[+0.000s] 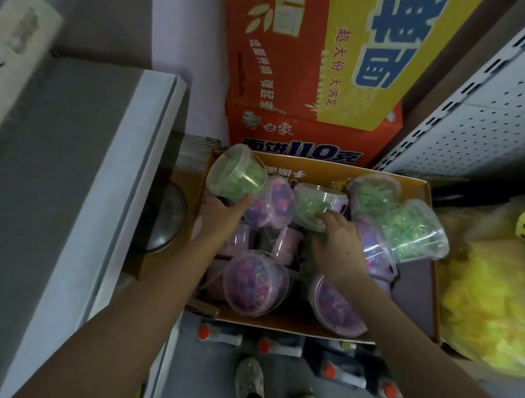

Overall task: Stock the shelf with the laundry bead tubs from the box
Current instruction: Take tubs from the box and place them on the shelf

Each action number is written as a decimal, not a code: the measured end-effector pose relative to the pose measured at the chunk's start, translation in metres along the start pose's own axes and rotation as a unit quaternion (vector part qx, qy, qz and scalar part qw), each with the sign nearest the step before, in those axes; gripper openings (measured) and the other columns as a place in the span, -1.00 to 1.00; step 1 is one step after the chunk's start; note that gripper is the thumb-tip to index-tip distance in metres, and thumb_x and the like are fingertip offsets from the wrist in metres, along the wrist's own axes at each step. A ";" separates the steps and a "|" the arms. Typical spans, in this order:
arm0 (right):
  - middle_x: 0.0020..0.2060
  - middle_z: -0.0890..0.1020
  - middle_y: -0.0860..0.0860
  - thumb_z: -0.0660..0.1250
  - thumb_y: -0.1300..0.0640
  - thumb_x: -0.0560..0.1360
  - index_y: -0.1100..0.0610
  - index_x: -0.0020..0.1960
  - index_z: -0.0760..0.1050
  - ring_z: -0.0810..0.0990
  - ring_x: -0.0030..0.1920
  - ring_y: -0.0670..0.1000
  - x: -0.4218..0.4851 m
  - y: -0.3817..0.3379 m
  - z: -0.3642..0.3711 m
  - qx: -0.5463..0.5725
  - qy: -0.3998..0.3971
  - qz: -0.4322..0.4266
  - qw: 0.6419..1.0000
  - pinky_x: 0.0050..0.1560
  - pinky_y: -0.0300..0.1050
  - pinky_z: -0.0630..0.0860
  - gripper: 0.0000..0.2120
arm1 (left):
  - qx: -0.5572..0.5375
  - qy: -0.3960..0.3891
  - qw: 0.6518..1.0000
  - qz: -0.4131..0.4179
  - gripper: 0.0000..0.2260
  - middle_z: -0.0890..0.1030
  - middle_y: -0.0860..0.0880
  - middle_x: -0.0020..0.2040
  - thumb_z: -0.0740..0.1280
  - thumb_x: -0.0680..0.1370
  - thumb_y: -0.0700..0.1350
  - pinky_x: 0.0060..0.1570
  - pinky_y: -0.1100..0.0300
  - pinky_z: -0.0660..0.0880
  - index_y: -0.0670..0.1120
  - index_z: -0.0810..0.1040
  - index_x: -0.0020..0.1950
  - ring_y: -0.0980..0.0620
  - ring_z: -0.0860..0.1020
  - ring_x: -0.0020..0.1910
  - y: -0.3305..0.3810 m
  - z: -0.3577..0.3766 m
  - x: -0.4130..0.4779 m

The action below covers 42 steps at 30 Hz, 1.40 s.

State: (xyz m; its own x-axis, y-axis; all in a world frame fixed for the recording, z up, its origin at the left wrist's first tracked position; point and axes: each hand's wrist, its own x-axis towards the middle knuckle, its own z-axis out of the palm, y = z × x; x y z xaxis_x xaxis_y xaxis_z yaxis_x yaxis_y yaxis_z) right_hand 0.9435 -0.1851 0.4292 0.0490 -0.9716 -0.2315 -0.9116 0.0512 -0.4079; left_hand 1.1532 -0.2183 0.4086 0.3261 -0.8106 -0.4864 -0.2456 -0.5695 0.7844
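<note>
Here, left hand (221, 215) grips far-left green tub (236, 174); right hand (341, 249) clasps middle green tub (310, 205) in box (306, 329).

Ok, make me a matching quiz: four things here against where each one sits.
1 leftmost clear plastic tub of green beads
2 middle clear plastic tub of green beads
3 yellow plush heap
4 orange and yellow cardboard carton

A behind the open brown cardboard box
B right of the box
C gripped by left hand
D gripped by right hand

Pairs: 1-C, 2-D, 3-B, 4-A
</note>
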 end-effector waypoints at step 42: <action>0.32 0.28 0.06 0.57 -0.09 0.20 0.07 0.23 0.35 0.41 0.25 0.18 -0.022 -0.037 -0.078 0.195 0.112 -0.041 0.974 0.19 0.24 0.43 -0.29 | -0.146 0.260 0.941 0.162 -0.26 0.48 0.07 0.06 0.63 0.19 -0.12 -0.21 0.57 0.45 -0.17 0.37 0.27 0.24 0.51 -0.07 0.074 -0.081 -0.140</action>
State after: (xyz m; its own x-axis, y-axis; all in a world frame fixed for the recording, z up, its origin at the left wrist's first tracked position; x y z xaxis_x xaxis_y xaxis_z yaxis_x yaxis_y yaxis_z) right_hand 0.9444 -0.1831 0.5182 -0.0153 -0.9999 -0.0040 -0.6827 0.0134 -0.7306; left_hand 1.1636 -0.1360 0.5665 0.6977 -0.7163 -0.0092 -0.1728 -0.1808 0.9682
